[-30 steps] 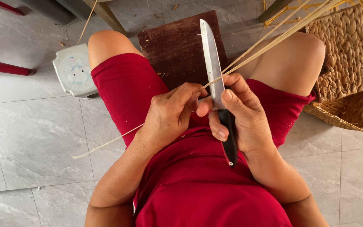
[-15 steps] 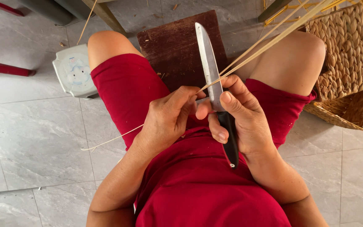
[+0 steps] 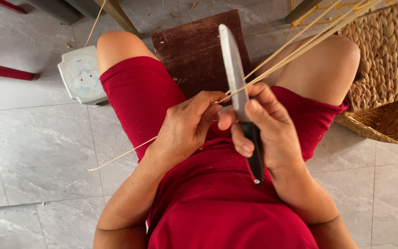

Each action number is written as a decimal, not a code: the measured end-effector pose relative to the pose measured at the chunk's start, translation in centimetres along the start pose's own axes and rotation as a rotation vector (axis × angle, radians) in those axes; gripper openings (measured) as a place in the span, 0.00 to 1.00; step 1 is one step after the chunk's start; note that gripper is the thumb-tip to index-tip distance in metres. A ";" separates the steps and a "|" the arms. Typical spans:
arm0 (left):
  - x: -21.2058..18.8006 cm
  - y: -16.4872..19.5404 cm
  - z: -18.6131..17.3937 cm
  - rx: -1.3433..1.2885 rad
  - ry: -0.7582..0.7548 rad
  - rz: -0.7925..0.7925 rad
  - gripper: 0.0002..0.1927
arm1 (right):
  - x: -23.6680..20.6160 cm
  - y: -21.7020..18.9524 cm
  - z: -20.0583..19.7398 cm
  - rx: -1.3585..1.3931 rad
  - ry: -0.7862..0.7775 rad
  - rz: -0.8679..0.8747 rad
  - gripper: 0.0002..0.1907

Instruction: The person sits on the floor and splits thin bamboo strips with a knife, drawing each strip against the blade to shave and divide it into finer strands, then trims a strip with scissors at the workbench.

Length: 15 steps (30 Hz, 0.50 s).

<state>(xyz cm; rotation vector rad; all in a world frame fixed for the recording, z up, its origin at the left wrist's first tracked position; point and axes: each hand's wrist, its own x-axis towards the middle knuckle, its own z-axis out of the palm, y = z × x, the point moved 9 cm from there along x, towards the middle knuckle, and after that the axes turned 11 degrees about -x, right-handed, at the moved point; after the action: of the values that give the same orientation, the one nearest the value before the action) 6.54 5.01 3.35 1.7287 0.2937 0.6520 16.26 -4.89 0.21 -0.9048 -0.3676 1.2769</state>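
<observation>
Knife in my right hand, cane strip pinched in my left, over my lap.

My right hand (image 3: 266,131) is clamped around the dark handle of the knife (image 3: 234,76), whose blade points up and away from me. My left hand (image 3: 187,129) is closed on a thin cane strip (image 3: 295,46), fingers and thumb pinching it just left of the blade, almost touching my right thumb. The strip's long axis runs diagonally: its loose tail trails down-left past my left thigh, and the rest crosses the blade and climbs up-right with other strips toward the woven basket (image 3: 378,60). Beyond my knees lies a dark wooden board (image 3: 194,46); a pale plastic stool (image 3: 81,76) stands at left.
</observation>
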 end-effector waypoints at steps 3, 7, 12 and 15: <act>-0.3 -0.4 0.1 0.005 -0.012 -0.057 0.13 | -0.3 -0.7 -0.2 -0.010 0.013 -0.011 0.09; -0.1 -0.3 0.3 0.023 0.011 -0.035 0.13 | -0.1 -0.5 0.1 -0.018 -0.004 -0.014 0.09; 0.4 -0.4 0.6 0.008 -0.001 -0.032 0.13 | 0.2 0.7 0.4 -0.022 -0.022 0.024 0.10; 0.5 -0.2 0.4 -0.078 -0.032 -0.001 0.13 | 0.1 0.7 0.0 -0.038 0.006 0.035 0.11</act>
<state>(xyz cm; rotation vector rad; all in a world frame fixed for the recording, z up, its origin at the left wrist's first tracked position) 7.25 4.97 3.24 1.6626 0.2441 0.6267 15.82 -4.74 -0.36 -0.9502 -0.3739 1.3026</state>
